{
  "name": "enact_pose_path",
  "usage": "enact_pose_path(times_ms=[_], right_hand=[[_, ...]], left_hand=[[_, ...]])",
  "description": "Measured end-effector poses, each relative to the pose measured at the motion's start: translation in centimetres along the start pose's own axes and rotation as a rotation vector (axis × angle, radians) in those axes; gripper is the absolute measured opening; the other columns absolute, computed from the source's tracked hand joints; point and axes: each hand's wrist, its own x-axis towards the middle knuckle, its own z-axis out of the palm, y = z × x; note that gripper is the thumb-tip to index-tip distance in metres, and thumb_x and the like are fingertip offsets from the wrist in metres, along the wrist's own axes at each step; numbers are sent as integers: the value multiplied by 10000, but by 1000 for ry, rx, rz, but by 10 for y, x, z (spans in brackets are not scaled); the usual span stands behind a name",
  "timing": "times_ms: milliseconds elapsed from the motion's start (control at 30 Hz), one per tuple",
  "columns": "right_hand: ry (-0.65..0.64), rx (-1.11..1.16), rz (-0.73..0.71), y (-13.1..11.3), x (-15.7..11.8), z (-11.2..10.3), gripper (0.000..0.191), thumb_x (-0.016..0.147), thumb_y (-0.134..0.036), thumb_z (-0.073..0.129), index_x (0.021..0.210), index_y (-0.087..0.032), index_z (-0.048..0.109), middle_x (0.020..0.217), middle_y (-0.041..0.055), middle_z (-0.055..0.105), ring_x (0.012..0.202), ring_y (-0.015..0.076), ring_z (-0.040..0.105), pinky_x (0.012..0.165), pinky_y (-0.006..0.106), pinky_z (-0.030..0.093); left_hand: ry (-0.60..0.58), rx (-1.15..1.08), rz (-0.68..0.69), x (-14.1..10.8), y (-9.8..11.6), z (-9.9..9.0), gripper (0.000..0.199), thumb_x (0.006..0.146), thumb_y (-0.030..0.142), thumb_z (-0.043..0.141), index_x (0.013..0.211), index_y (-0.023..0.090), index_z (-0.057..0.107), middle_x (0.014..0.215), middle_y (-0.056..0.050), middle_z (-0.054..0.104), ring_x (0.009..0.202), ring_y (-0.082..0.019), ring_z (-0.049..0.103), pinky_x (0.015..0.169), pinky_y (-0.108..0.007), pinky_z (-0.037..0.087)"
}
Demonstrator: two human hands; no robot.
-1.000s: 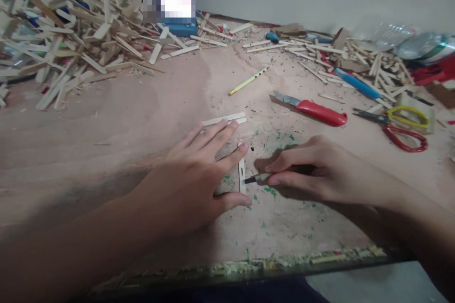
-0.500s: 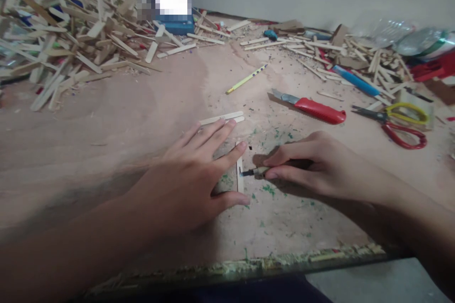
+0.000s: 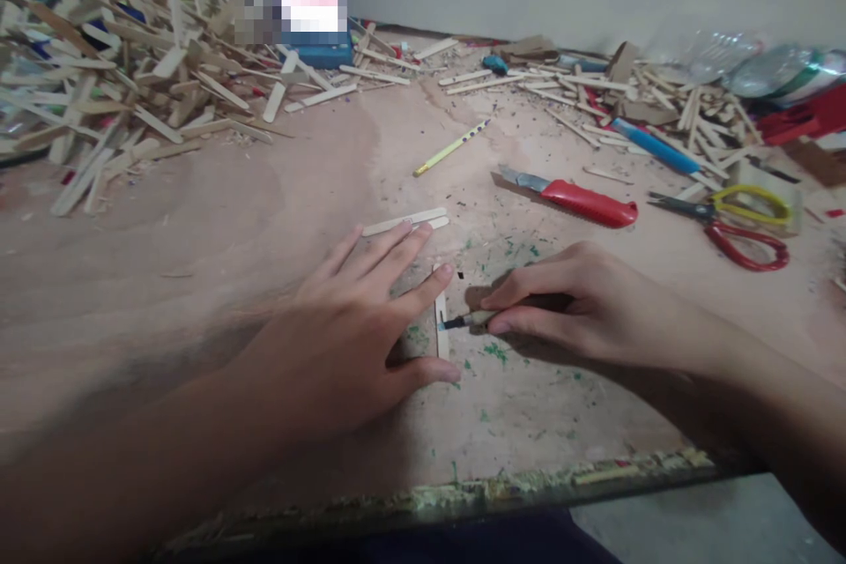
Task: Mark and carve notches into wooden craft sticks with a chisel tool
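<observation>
My left hand (image 3: 370, 308) lies spread on the wooden table (image 3: 317, 159). Its index finger and thumb press the two ends of a popsicle stick (image 3: 442, 339), which lies pointing away from me and has a dark slit near its middle. Between the thumb and fingers of my right hand (image 3: 568, 304) is a slim craft knife (image 3: 479, 315). Its dark tip rests on the stick beside the slit. Two more popsicle sticks (image 3: 404, 221) lie just beyond my left fingertips, partly covered by them.
A red utility knife (image 3: 588, 203), scissors (image 3: 720, 216) with yellow and red handles, and a yellow pencil (image 3: 453, 148) lie beyond my hands. A large heap of sticks (image 3: 132, 70) fills the back left. Plastic bottles (image 3: 780, 70) lie at the back right. The table's rough edge (image 3: 502, 490) is nearest me.
The whole view has shifted slightly. My left hand keeps the stick pinned, and the craft knife's tip stays at nearly the same spot on it.
</observation>
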Motion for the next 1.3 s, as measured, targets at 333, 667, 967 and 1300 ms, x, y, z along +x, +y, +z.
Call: enact_pose_path(times_ms=[333,667,967,1300], right_hand=[[11,-7,66,-5,0,-5,290,1240,-442,802,1153,-215,960,982,71,943,748,185,799,690,291,579],[5,4,63,-4,1,-7,254,1217,-424,830,1186,-218,977,1082,87,978,843,207,865,756,303,643],[35,-53,23,-10,0,-12,275,1228,-365,785,1181,-193,995,978,71,964,734,166,825,653,275,577],[-8,-59,15,-7,1,-7,293,1266,-346,752,1230,-172,986,1072,101,981,795,172,866,694,261,602]], left_hand=[[7,13,7,1,1,-1,937,1107,804,886,1732,114,769,1902,-364,574,1771,-618,594,1396,-913,529],[12,4,6,1,0,0,942,1084,804,917,1722,125,776,1912,-360,561,1777,-603,595,1401,-900,539],[11,10,4,3,2,-1,950,1068,793,942,1715,116,779,1896,-363,583,1776,-607,596,1397,-894,555],[3,7,-5,1,2,0,930,1098,787,910,1750,142,755,1929,-336,554,1811,-571,564,1438,-860,523]])
